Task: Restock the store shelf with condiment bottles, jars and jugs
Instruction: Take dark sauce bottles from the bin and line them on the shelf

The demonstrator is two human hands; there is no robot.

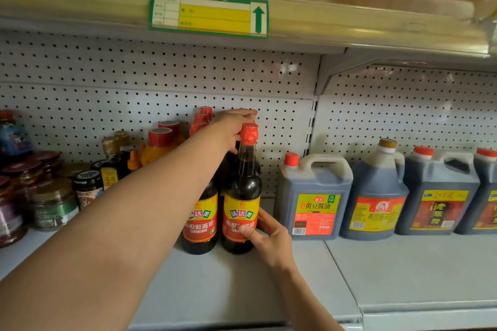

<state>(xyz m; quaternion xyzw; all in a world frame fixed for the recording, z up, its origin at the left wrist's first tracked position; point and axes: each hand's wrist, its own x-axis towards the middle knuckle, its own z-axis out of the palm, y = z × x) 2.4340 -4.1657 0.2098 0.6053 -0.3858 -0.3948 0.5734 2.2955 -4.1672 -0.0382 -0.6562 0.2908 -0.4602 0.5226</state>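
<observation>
The grey metal store shelf (269, 285) with its white pegboard back carries everything here, and its front strip lies bare toward the camera, with a narrow open gap between the bottles and the jugs. To the right stand four dark plastic jugs with handles (314, 196), upright in a row and near the back; to the left a crowd of small dark glass jars (53, 204) and squeeze bottles. Between them stands the tall dark glass soy sauce bottle with a red cap and red-yellow label (242, 196), upright, its long axis vertical, touching an identical labelled twin bottle (200, 220) on its left.

The left hand (236, 126) reaches over to a bottle behind, fingers curled at its top; what they clasp is partly hidden. The right hand (269, 234) is nearer, thumb and fingers (246, 231) pinching the front bottle's label low down. Judging by this, the bottle needs only a small turn or push back into line.
</observation>
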